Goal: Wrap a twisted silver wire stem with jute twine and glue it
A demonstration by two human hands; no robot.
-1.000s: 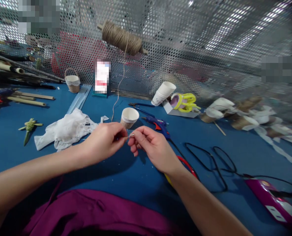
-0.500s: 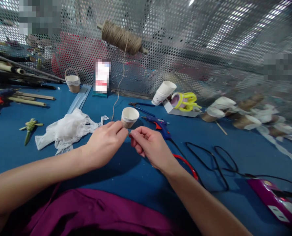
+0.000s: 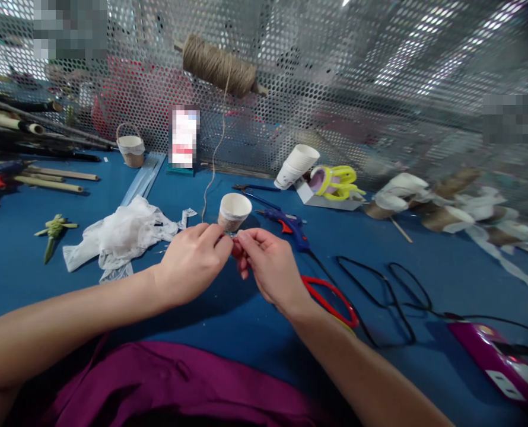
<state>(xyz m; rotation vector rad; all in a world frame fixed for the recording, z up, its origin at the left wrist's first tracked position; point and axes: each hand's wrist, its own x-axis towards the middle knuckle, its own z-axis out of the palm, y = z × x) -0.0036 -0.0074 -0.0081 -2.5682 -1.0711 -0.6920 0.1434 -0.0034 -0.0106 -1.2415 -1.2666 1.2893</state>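
A small paper cup (image 3: 235, 207), its outside wrapped in brown twine, stands upright just beyond my hands on the blue table. My left hand (image 3: 197, 261) is closed in a pinch in front of the cup's left side. My right hand (image 3: 268, 261) pinches close beside it, thumb against forefinger. A tiny pale bit shows between the two sets of fingertips, too small to name. Twine from the spool (image 3: 217, 65) drops to the table behind my left hand. White lace (image 3: 126, 231) lies bunched to the left.
A blue glue gun (image 3: 290, 225) lies right of the cup, its cord trailing to a purple power strip (image 3: 490, 362). Red-handled scissors (image 3: 330, 299) sit by my right wrist. Stacked paper cups (image 3: 296, 166) and a small handled basket (image 3: 132, 151) stand near the mesh.
Both hands stay pinched together before the cup. My right hand has shifted slightly left, baring more of the scissors' red handle; my left hand has dipped a little.
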